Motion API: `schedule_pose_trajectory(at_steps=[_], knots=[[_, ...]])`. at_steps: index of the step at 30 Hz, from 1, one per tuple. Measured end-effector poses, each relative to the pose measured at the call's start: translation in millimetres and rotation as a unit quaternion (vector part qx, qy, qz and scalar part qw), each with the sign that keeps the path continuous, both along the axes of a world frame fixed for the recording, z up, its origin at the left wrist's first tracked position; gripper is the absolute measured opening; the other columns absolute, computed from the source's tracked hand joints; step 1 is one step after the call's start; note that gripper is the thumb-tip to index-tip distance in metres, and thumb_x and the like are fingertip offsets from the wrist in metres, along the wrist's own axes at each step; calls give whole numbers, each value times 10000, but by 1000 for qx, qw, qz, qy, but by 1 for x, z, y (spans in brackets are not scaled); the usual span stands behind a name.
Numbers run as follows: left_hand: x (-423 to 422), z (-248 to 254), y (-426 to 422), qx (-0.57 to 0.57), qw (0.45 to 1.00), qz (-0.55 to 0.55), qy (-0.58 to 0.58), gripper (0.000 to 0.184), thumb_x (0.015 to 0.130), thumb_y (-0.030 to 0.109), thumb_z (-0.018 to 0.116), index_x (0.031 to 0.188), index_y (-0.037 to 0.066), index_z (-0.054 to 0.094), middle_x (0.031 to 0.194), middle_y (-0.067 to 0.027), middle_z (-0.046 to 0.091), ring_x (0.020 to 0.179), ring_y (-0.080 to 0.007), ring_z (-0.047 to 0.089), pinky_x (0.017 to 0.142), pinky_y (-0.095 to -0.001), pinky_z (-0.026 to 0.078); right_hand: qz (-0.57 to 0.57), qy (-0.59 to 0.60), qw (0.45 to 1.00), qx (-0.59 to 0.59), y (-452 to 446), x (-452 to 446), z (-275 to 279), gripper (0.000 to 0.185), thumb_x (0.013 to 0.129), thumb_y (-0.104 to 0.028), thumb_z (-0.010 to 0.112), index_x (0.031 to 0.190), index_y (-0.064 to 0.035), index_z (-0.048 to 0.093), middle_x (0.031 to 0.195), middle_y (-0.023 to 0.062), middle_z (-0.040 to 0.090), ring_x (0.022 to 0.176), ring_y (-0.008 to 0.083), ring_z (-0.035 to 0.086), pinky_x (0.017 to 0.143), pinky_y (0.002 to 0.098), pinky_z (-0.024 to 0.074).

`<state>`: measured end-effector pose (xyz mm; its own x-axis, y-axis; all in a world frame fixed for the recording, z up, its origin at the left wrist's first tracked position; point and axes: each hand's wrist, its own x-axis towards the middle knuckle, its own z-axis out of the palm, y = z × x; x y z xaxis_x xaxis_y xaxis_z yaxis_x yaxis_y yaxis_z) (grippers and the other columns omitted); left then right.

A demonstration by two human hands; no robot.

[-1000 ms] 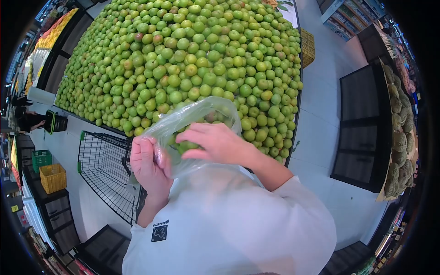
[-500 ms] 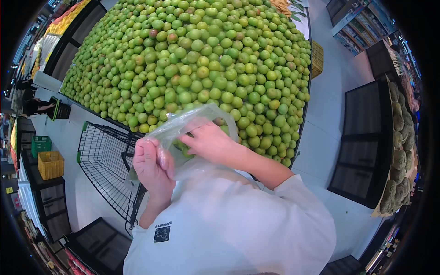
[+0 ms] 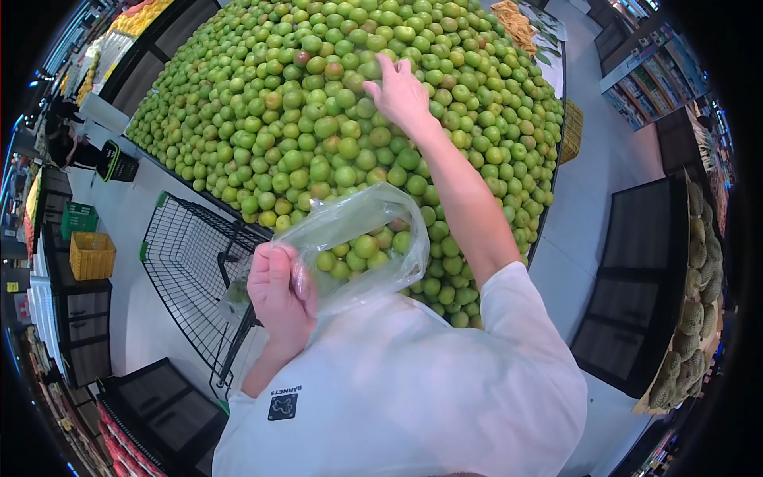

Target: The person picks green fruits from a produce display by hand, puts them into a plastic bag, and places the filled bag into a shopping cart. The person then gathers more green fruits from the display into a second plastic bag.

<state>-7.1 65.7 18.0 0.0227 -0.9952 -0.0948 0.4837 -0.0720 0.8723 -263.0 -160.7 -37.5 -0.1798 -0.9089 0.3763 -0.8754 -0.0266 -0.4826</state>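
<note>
My left hand [image 3: 278, 290] is closed on the rim of a clear plastic bag [image 3: 350, 222], held in front of my shirt with its mouth facing up. Several small round green fruits [image 3: 367, 246] lie inside it. Beyond the bag rises a large heap of the same green fruit [image 3: 262, 127], a few of them tinged red; they look like plums or jujubes. Stretched out over the middle of this heap is my right hand [image 3: 401, 91], its fingers apart and close to the fruit. I make out nothing held in it.
A black wire shopping cart [image 3: 191, 262] stands to my left. Farther left are a yellow basket [image 3: 91, 256] and a green basket [image 3: 79, 219]. Another person [image 3: 67, 143] is at the far left. On the right stands a dark display [image 3: 628, 278] with rough-skinned produce [image 3: 691, 318].
My right hand has come out of the bag mouth and moved up and forward over the heap. The fruit inside the bag now shows. My left hand keeps its hold on the bag.
</note>
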Motion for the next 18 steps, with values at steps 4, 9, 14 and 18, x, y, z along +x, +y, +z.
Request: schedule_pose_trajectory(at_steps=[4, 9, 14, 18], knots=[[-2, -2, 1, -21, 1000, -10, 7, 212, 1076, 230, 492, 963, 56, 535, 588, -3, 478, 379, -53, 311, 323, -210, 250, 4, 23, 997, 75, -11, 10, 6, 614, 931, -329, 649, 1446, -120, 390, 1246, 259, 540, 1018, 423, 656, 851, 515, 543], [-1, -2, -1, -27, 999, -20, 10, 209, 1076, 226, 492, 977, 48, 539, 601, -4, 487, 381, -55, 311, 322, -212, 248, -37, 74, 992, 92, -23, 24, 5, 534, 888, -195, 625, 1361, -94, 400, 1137, 280, 570, 1002, 471, 631, 810, 549, 548], [2, -3, 0, -31, 999, -22, 17, 211, 1078, 223, 488, 977, 44, 535, 600, -7, 484, 381, -56, 308, 323, -213, 248, -32, 85, 996, -3, -19, 27, -12, 528, 864, -128, 583, 1357, -101, 397, 1083, 267, 581, 978, 465, 614, 798, 564, 535], [4, -1, 0, -26, 999, -37, 10, 208, 1079, 222, 484, 979, 46, 534, 599, -7, 484, 380, -55, 308, 324, -212, 248, -33, 46, 998, -9, -21, 26, -14, 489, 862, -123, 580, 1327, -129, 427, 1078, 260, 582, 993, 457, 608, 825, 558, 520]])
